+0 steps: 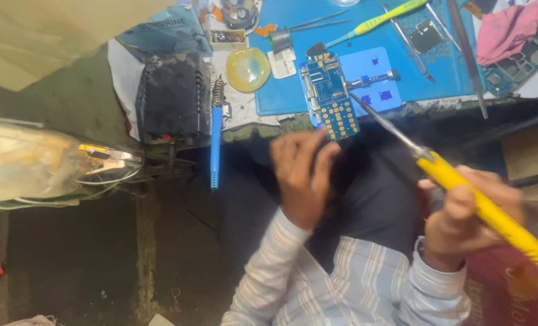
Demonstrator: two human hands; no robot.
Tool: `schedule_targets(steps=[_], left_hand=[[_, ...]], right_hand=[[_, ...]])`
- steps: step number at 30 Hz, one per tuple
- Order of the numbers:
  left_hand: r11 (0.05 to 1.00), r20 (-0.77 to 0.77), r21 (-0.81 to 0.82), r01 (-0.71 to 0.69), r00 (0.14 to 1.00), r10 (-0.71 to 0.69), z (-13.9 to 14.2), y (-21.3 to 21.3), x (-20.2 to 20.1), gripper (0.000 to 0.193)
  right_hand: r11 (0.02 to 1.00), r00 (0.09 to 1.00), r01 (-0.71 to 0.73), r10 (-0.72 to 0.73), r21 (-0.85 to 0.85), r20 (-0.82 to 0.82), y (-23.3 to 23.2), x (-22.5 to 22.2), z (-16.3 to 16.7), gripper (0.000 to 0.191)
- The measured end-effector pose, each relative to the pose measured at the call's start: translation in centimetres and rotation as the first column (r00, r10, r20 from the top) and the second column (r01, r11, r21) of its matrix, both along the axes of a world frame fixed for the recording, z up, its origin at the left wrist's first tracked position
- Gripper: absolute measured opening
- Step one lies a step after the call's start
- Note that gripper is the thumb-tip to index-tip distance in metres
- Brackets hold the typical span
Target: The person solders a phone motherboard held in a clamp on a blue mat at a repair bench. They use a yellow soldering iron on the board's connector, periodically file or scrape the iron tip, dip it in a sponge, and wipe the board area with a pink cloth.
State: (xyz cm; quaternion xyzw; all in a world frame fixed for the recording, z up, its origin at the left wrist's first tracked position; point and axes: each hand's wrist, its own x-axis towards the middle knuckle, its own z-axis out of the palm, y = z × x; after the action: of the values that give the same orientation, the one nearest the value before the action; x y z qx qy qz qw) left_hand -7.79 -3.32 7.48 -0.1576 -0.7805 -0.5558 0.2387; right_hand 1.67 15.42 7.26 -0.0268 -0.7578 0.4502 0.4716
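Head view is showing my two hands below the edge of my bench. My left hand (303, 175) is reaching up to the blue circuit board (331, 96), with the fingertips curled against its lower, gold-dotted end; the fingers are bunched close together, and I cannot tell whether they are actually pinching the board's edge or only pressing on it. The board is sitting clamped in a light blue holder (374, 78), which is lying on the blue work mat (281, 90) near the front edge of the bench. My right hand (462, 220) is wrapping around the yellow handle of a soldering iron (492, 214), fingers closed firmly on it, and the iron's thin metal shaft is slanting up and left so that its tip is coming in just beside the right side of the board.

To the left of the mat, a second iron with a blue handle (215, 145) is hanging down from a black box-shaped unit (172, 93). A round yellow dish (248, 68) is sitting just beside the mat's left edge. Tweezers (410, 45) and a yellow-green tool (377, 21) are lying further back on the mat, and a pink cloth (513, 27) is bunched at the far right.
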Motion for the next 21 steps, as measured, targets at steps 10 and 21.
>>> schedule_targets(steps=[10, 21], left_hand=[[0.979, 0.043, -0.204, -0.021, 0.999, 0.030, -0.1, -0.6, -3.4, 0.026], [0.995, -0.006, -0.068, -0.068, 0.998, 0.068, -1.0, -0.6, -3.6, 0.015]], right_hand=[[0.981, 0.971, -0.107, 0.068, 0.165, 0.227, -4.5, 0.1, 4.0, 0.030], [0.963, 0.966, -0.083, 0.014, 0.255, 0.260, -4.8, 0.3, 4.8, 0.024]])
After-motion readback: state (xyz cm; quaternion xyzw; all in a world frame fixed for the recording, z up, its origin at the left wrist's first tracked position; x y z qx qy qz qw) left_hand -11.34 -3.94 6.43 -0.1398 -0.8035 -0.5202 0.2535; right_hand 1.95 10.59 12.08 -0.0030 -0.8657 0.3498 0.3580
